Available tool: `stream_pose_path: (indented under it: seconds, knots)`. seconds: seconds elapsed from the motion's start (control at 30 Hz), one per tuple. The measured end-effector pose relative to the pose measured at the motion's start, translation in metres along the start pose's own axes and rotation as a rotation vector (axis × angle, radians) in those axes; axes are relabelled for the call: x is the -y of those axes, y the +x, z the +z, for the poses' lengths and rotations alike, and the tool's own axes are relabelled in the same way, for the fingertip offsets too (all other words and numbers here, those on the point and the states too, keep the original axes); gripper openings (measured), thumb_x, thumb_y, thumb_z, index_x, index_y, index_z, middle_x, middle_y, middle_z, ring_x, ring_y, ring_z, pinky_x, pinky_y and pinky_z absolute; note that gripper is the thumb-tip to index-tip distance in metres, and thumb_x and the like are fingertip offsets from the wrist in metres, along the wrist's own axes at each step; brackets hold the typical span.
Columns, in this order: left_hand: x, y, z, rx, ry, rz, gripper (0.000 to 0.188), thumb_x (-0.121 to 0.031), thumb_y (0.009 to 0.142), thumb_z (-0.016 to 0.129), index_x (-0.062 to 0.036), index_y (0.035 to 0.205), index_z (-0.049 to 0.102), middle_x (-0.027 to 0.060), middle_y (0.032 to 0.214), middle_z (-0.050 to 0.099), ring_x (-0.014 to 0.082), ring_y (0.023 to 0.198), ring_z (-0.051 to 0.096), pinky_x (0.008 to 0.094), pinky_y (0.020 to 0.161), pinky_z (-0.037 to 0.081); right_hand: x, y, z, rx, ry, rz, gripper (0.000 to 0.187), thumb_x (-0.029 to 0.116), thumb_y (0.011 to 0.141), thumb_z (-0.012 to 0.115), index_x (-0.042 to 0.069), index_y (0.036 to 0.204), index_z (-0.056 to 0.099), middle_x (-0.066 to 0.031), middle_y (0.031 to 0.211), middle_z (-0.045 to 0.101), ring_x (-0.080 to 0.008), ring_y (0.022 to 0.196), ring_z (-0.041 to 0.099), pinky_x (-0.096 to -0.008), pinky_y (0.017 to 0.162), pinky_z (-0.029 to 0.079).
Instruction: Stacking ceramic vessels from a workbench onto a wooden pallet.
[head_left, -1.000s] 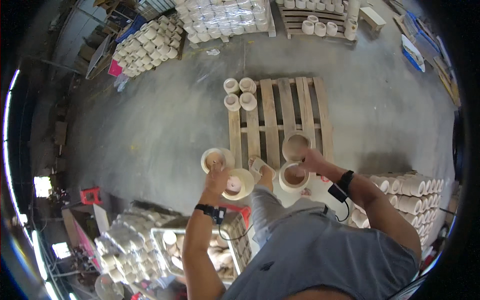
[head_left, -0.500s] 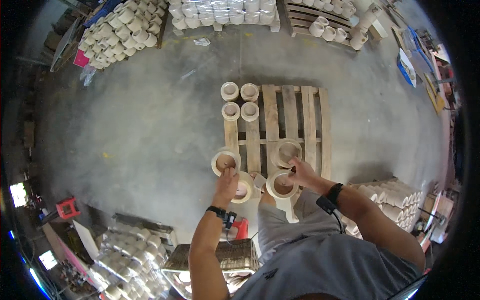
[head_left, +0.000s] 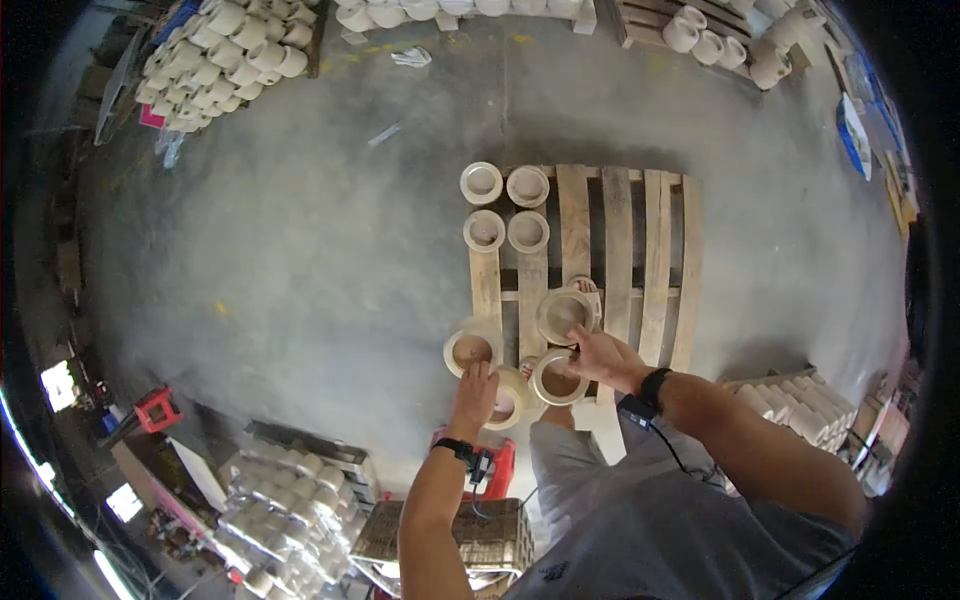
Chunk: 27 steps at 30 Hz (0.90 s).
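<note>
My left hand (head_left: pixel 474 398) is closed on the touching rims of two round cream ceramic pots, one farther off (head_left: pixel 470 348) and one nearer me (head_left: pixel 508 408). My right hand (head_left: pixel 606 357) likewise grips a pair by their rims: a far pot (head_left: pixel 562 312) and a near pot (head_left: pixel 553 381). Open tops face up on all of them, and my fingertips are partly hidden inside. Both pairs hang over the near end of a wooden pallet (head_left: pixel 617 245). At its far left corner stand several similar pots (head_left: pixel 485 230) in a small block.
Toes of a foot (head_left: pixel 583 285) show beyond the right pair. A wicker basket (head_left: pixel 440 530) and a red stool (head_left: pixel 495 470) are near my left arm. Stacked pots stand at far left (head_left: pixel 220 65), near left (head_left: pixel 285 510) and right (head_left: pixel 800 410).
My view has shifted toward the pallet, and a foot now shows beyond the right pair. Both hands keep hold of their pots; the right pair has moved closer to the left pair.
</note>
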<state>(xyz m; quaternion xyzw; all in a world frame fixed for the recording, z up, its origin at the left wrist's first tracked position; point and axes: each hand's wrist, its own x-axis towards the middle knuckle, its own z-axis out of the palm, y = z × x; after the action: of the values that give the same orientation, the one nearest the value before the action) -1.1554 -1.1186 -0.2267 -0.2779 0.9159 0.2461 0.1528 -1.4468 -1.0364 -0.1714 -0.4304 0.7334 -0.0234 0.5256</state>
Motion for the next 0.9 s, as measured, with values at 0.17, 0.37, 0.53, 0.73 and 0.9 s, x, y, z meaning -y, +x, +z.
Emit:
stream_pose_path:
  seconds: [0.17,0.37,0.53,0.73,0.9]
  knots:
    - [0.012,0.038,0.013,0.159,0.036,-0.045,0.031,-0.015,0.085,0.057,-0.0028,0.112,0.065,0.0169,0.115,0.054,0.0331,0.115,0.050,0.0429,0.100,0.043,-0.053,0.059,0.044,-0.060,0.333,-0.127,0.059,0.029,0.077,0.073,0.003,0.125,0.050,-0.0224,0.090,0.068,-0.0390,0.085,0.067,-0.0436,0.078,0.053]
    - [0.056,0.078,0.078,0.078,0.132,0.055,0.030,-0.016,0.082,0.059,-0.0005,0.107,0.065,0.0172,0.115,0.054,0.0338,0.116,0.049,0.0428,0.101,0.043,-0.060,0.134,0.069,0.048,-0.003,-0.042,0.053,0.019,0.078,0.068,0.003,0.125,0.051,-0.0249,0.091,0.067,-0.0421,0.084,0.067,-0.0495,0.075,0.053]
    - [0.082,0.122,0.109,0.175,0.092,0.105,0.029,-0.015,0.081,0.059,0.0009,0.104,0.064,0.0177,0.113,0.054,0.0340,0.115,0.050,0.0430,0.103,0.041,-0.098,0.185,0.114,-0.081,0.040,-0.066,0.049,0.024,0.079,0.070,0.010,0.121,0.049,-0.0194,0.085,0.068,-0.0392,0.080,0.067,-0.0481,0.068,0.053]
    - [0.100,0.155,0.136,0.260,0.227,0.173,0.029,-0.014,0.081,0.058,-0.0024,0.106,0.064,0.0167,0.121,0.055,0.0310,0.120,0.049,0.0412,0.109,0.037,-0.112,0.216,0.140,-0.128,0.134,-0.131,0.050,0.020,0.077,0.070,0.010,0.121,0.050,-0.0186,0.086,0.067,-0.0370,0.080,0.067,-0.0459,0.069,0.054]
    - [0.114,0.164,0.151,0.204,0.240,0.184,0.026,-0.015,0.081,0.058,-0.0023,0.103,0.065,0.0154,0.117,0.056,0.0302,0.118,0.049,0.0423,0.109,0.035,-0.121,0.229,0.165,-0.090,0.198,-0.091,0.046,0.018,0.080,0.065,0.009,0.121,0.047,-0.0194,0.095,0.065,-0.0393,0.089,0.066,-0.0477,0.075,0.053]
